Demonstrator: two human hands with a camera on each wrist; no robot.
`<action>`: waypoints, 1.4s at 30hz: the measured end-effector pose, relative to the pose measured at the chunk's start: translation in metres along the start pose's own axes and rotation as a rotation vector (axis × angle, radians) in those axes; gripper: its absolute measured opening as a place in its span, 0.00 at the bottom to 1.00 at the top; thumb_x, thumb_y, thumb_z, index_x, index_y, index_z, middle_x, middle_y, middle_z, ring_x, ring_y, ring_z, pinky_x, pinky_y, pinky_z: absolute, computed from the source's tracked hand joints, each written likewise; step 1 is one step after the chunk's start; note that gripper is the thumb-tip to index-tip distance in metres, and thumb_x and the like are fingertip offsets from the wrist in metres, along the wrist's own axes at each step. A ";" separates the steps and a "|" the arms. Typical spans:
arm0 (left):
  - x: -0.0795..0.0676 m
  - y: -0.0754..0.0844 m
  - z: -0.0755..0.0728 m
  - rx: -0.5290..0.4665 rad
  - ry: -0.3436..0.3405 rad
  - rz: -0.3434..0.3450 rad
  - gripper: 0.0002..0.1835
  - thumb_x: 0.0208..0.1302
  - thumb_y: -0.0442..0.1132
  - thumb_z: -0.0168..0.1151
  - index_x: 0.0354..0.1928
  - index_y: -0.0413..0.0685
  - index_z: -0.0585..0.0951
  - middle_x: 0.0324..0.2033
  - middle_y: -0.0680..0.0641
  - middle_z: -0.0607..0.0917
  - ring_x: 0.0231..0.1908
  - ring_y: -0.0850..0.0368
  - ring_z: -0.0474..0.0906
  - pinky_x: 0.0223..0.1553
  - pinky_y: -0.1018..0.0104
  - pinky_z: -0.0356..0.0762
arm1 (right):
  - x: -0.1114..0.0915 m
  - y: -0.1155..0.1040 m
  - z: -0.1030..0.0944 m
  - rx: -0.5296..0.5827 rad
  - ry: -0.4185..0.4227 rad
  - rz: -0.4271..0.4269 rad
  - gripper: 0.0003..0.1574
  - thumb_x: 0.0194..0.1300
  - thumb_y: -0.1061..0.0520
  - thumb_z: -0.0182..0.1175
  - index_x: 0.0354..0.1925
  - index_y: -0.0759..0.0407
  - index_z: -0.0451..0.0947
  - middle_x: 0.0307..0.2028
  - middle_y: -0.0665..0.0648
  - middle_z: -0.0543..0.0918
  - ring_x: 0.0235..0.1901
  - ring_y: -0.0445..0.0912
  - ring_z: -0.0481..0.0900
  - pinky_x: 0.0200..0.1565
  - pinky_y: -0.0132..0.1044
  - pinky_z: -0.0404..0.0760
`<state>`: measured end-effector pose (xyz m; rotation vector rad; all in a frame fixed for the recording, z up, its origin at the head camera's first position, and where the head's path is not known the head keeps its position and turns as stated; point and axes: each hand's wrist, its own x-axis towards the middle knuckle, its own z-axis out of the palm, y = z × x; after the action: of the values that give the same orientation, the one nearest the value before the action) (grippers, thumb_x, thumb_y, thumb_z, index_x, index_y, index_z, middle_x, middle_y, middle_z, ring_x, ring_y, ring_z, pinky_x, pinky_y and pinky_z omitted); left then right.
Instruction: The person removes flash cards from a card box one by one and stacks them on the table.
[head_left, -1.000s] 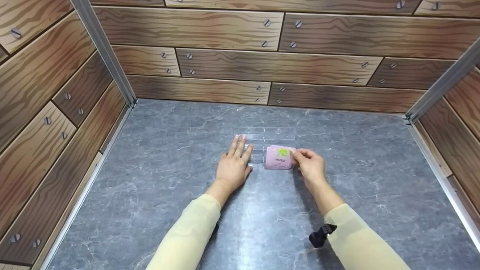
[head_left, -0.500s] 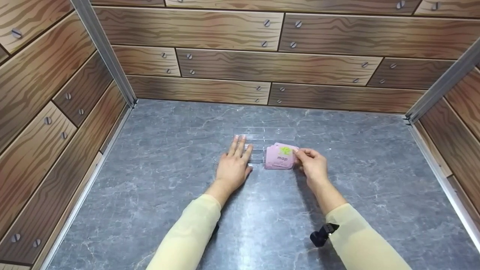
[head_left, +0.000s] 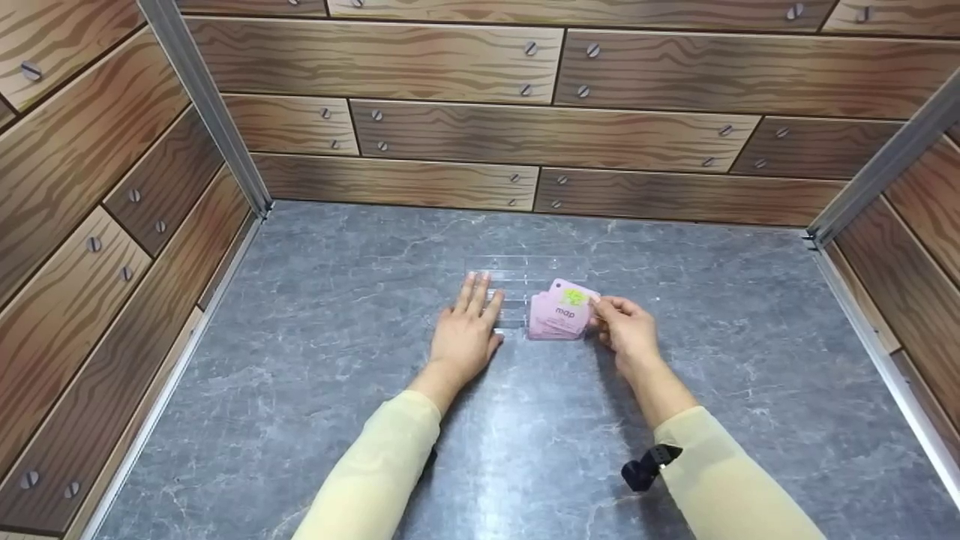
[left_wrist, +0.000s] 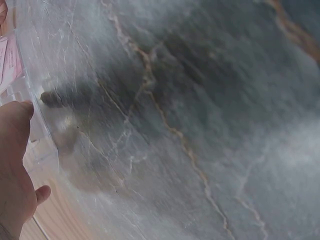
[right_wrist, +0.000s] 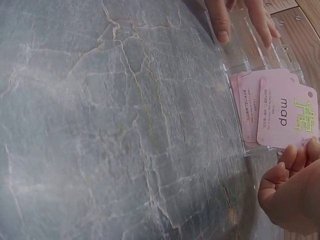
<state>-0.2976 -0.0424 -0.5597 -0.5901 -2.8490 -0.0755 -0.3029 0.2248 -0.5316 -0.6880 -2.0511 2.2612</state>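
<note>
A pink flashcard printed "map" (head_left: pixel 568 313), with a green drawing and a punched corner hole, tilts over other pink cards (right_wrist: pixel 248 107) in a clear plastic card holder (head_left: pixel 559 264). My right hand (head_left: pixel 628 331) pinches this card by its right edge between thumb and fingers. Fingers spread, my left hand (head_left: pixel 463 337) rests on the left part of the holder. In the right wrist view, the pink cards beneath fan out toward the holder's near edge; most of their faces are covered. The left wrist view catches only part of my left hand (left_wrist: pixel 12 155).
The holder lies on a grey marbled surface (head_left: pixel 360 285). Wood-patterned panels (head_left: pixel 450 127) stand behind and on both sides, joined by metal corner strips (head_left: pixel 214 112). A black device (head_left: pixel 649 466) is strapped at my right sleeve.
My right hand has shifted slightly right and turned the map card, whose upper edge has moved up and away from the cards below. My left hand has stayed in place.
</note>
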 end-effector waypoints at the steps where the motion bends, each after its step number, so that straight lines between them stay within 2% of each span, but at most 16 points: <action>1: 0.000 0.000 0.000 0.000 0.003 0.001 0.40 0.73 0.59 0.64 0.81 0.53 0.67 0.83 0.41 0.57 0.82 0.43 0.49 0.55 0.49 0.82 | 0.000 0.000 -0.001 0.020 -0.015 0.011 0.05 0.75 0.61 0.65 0.37 0.55 0.81 0.26 0.46 0.85 0.27 0.37 0.82 0.30 0.29 0.77; 12: 0.001 0.002 0.000 0.004 -0.002 -0.001 0.41 0.73 0.60 0.64 0.81 0.53 0.67 0.83 0.41 0.57 0.82 0.43 0.49 0.55 0.49 0.82 | 0.002 -0.003 -0.009 0.109 -0.083 0.100 0.07 0.78 0.56 0.63 0.39 0.54 0.78 0.32 0.47 0.84 0.30 0.38 0.84 0.33 0.29 0.79; 23: 0.001 0.004 0.000 -0.003 -0.026 0.000 0.41 0.74 0.59 0.63 0.82 0.53 0.65 0.83 0.41 0.55 0.83 0.42 0.47 0.59 0.47 0.81 | 0.004 -0.008 -0.018 0.210 -0.144 0.164 0.05 0.80 0.55 0.61 0.46 0.55 0.80 0.30 0.48 0.83 0.23 0.37 0.77 0.29 0.29 0.74; 34: -0.001 0.004 0.000 -0.001 -0.003 0.008 0.40 0.73 0.59 0.64 0.81 0.52 0.67 0.83 0.41 0.57 0.82 0.42 0.50 0.55 0.47 0.83 | 0.005 -0.012 -0.030 0.211 -0.203 0.209 0.08 0.82 0.52 0.57 0.50 0.55 0.74 0.31 0.47 0.81 0.24 0.36 0.76 0.29 0.28 0.74; 42: -0.003 0.001 -0.002 -0.028 0.016 0.008 0.40 0.73 0.58 0.65 0.81 0.51 0.68 0.82 0.40 0.58 0.82 0.41 0.50 0.58 0.44 0.81 | 0.005 -0.020 -0.040 0.225 -0.211 0.236 0.08 0.82 0.53 0.57 0.51 0.55 0.74 0.30 0.47 0.82 0.24 0.37 0.77 0.29 0.28 0.75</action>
<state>-0.2943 -0.0427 -0.5588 -0.6044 -2.8343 -0.1177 -0.3002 0.2667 -0.5162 -0.7382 -1.8336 2.7520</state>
